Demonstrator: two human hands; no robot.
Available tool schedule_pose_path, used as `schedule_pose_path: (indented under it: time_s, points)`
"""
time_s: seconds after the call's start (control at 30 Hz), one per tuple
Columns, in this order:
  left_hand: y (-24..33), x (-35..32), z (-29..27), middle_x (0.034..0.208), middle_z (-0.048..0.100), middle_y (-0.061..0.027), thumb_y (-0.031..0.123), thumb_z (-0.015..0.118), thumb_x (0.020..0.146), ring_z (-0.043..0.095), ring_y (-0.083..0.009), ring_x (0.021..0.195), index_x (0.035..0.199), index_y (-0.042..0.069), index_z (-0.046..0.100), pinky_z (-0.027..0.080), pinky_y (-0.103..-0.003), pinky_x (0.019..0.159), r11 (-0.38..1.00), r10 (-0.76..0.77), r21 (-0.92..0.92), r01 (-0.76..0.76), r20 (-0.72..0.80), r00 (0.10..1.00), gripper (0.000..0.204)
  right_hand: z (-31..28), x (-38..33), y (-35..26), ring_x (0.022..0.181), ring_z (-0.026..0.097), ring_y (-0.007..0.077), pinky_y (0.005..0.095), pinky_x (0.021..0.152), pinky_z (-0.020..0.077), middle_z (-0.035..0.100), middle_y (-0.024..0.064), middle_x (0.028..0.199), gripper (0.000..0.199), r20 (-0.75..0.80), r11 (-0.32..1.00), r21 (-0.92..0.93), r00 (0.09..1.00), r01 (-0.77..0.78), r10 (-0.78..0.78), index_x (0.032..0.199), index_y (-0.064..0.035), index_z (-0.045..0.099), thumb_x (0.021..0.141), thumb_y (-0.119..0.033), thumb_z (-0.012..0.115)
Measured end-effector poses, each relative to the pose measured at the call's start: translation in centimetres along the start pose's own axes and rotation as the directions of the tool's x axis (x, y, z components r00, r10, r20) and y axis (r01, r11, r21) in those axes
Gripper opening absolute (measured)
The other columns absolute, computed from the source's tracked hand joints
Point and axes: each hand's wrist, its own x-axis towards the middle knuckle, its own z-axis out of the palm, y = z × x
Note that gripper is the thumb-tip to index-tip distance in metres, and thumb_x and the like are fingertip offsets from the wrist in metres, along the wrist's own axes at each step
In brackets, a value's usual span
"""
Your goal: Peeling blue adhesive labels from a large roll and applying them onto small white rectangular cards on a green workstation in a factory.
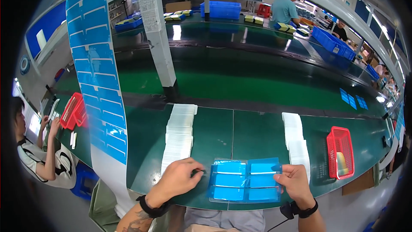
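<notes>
A sheet of blue film panels in clear backing lies at the table's front edge, its panels set in two columns with pale strips across them. My right hand pinches its right edge between thumb and fingers. Just left of the sheet, my left hand hovers with fingers loosely curled, a gap between thumb and forefinger, and nothing visible in it. Beyond that hand runs a long row of overlapping white pieces. A second such row extends behind my right hand, which partly hides its near end.
A long strip of blue film panels hangs down at left. A red basket stands at right; red baskets stand far left beside a seated person. A white post rises beyond the table. Blue sheets lie far right.
</notes>
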Motion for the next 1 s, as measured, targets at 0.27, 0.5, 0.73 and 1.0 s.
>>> schedule_pose_path:
  time_s: [0.27,0.5,0.73,1.0]
  points:
    - [0.1,3.0,2.6,0.098,0.072,-0.0143,0.012,0.071,0.085,0.07,-0.0331,0.086,0.098,0.003,0.074,0.056,-0.04,0.078,0.995,0.048,0.079,-0.052,0.043,0.998,0.016,-0.7,0.6,0.6,0.051,0.055,0.0064,0.0206,0.046,0.0431,0.067,0.0039,0.071,0.018,-0.03,0.997,0.08,0.999,-0.015,0.017,0.103,0.0099,0.072,0.089,-0.001,0.068]
    - [0.2,3.3,3.4,0.096,0.072,-0.0119,0.013,0.07,0.085,0.069,-0.0323,0.086,0.092,0.003,0.074,0.057,-0.04,0.078,0.979,0.059,0.191,-0.072,0.073,0.996,0.013,-1.4,0.4,1.0,0.051,0.055,0.0055,0.0202,0.045,0.0416,0.066,0.0017,0.068,0.016,-0.03,0.998,0.051,0.999,-0.032,0.034,0.099,0.0083,0.073,0.088,-0.002,0.068]
    - [0.7,2.4,3.8,0.09,0.071,-0.0104,0.012,0.07,0.082,0.069,-0.0317,0.085,0.089,0.006,0.074,0.056,-0.039,0.075,0.978,0.061,0.196,-0.068,0.046,0.997,0.01,-2.0,0.5,2.5,0.056,0.052,0.0026,0.0191,0.049,0.0378,0.063,-0.0011,0.068,0.024,-0.023,0.997,0.055,0.998,0.051,-0.05,0.109,0.0089,0.069,0.086,0.002,0.07]
    - [1.0,-2.7,4.7,0.084,0.071,-0.0068,0.013,0.074,0.078,0.069,-0.0283,0.079,0.081,0.009,0.075,0.057,-0.037,0.072,0.988,0.103,0.103,-0.116,0.127,0.987,0.005,-2.2,0.3,2.0,0.06,0.05,0.0008,0.0196,0.053,0.0361,0.061,-0.0035,0.07,0.026,0.01,0.997,-0.023,0.997,0.073,-0.072,0.112,0.0101,0.067,0.087,0.003,0.071]
